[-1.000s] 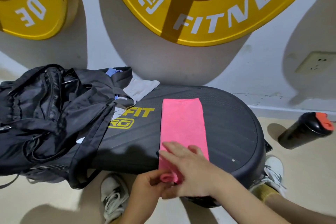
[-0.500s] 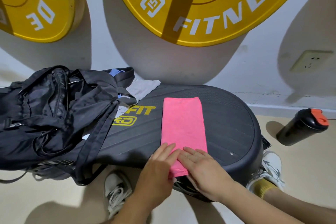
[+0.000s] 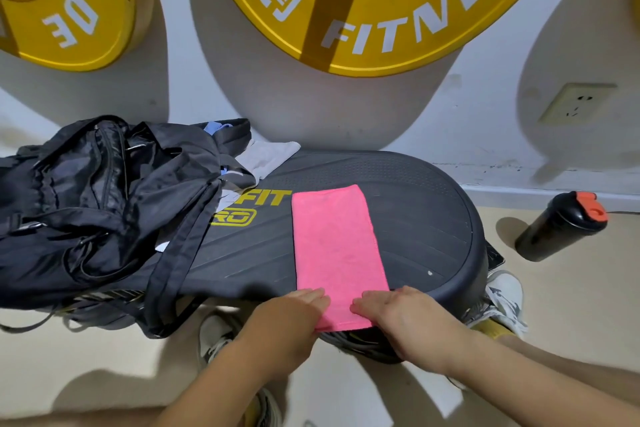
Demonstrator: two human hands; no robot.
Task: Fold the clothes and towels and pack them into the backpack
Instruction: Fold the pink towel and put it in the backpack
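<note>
Pink towel (image 3: 337, 250) lay flat as a long folded strip on a black oval platform (image 3: 426, 215), running near to far, with its near end hanging slightly over the platform's near edge. Left hand (image 3: 291, 317) rested at the towel's near left edge, fingers straight and held together, tips touching the cloth. Right hand (image 3: 407, 321) lay on the near right corner, fingers straight and together, pressing flat. Neither hand pinched anything. Black backpack (image 3: 86, 204) sat slumped on the platform's left end, well left of the towel, straps trailing off the near side. Grey cloth (image 3: 268, 158) poked out at the backpack's far right side. Black bottle (image 3: 559, 227) with a red lid lay tilted on the floor to the right. Yellow weight plates (image 3: 381, 17) leaned on the far wall, with a wall socket (image 3: 576, 107) at far right.
</note>
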